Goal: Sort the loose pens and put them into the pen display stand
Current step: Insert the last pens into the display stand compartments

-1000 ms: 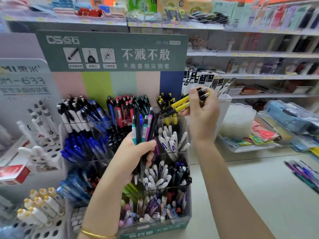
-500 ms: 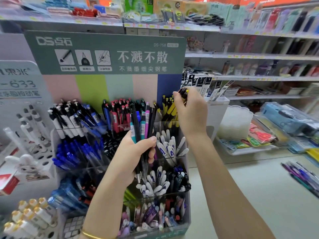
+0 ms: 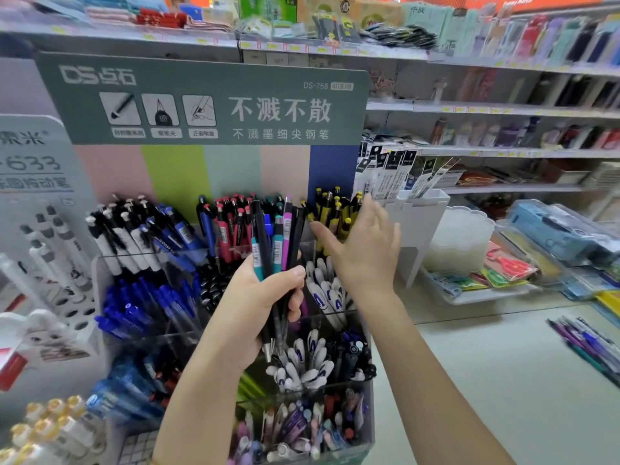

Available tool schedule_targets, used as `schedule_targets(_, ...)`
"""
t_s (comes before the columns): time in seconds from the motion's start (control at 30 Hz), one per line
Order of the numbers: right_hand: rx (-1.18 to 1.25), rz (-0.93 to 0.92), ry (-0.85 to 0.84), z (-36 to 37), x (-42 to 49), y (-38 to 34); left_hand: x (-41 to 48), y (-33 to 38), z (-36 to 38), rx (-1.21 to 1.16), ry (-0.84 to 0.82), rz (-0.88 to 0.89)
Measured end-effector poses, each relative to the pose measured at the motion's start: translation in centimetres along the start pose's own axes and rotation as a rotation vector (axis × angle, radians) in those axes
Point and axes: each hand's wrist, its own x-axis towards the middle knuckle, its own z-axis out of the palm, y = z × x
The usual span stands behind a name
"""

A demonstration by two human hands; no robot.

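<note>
While the left hand (image 3: 258, 307) grips a bundle of loose pens (image 3: 275, 236) at mid-barrel, upright before the pen display stand (image 3: 97, 273), the right hand (image 3: 365, 250) is spread wide, empty, just beside the yellow pens (image 3: 330, 213). The pens are judged light, rigid and smooth: pinch one barrel near its cap.

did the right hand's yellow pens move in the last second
Yes: the yellow pens went down and left into the pen display stand's top right compartment; right hand now open.

Counter (image 3: 503, 380): pen stand (image 3: 208, 78), loose pens (image 3: 587, 344), tray (image 3: 469, 298).
</note>
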Motion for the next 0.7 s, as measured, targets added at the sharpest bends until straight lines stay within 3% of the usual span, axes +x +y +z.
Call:
schedule_targets(0.17, -0.156, 0.002, -0.069, 0.3, 0.5, -1.9, -0.1, 0.2, -0.2, -0.012, -0.018, 0.004)
schedule_targets(0.27, -0.233, -0.010, -0.025, 0.4, 1.2, -2.4, 0.0, 0.0, -0.3, -0.008, -0.024, 0.005)
schedule_targets(0.43, -0.213, -0.106, -0.009, 0.4, 1.7, -2.2, -0.3, -0.2, -0.2, 0.020, -0.085, 0.015)
schedule_targets(0.57, 0.038, -0.125, 0.017, -0.5, 1.3, -1.2, -0.5, -0.3, -0.2, -0.054, -0.108, 0.008)
schedule_targets(0.7, 0.363, -0.299, 0.322, -2.4, -0.5, -1.4, -0.9, -0.4, -0.3, -0.066, -0.126, -0.010)
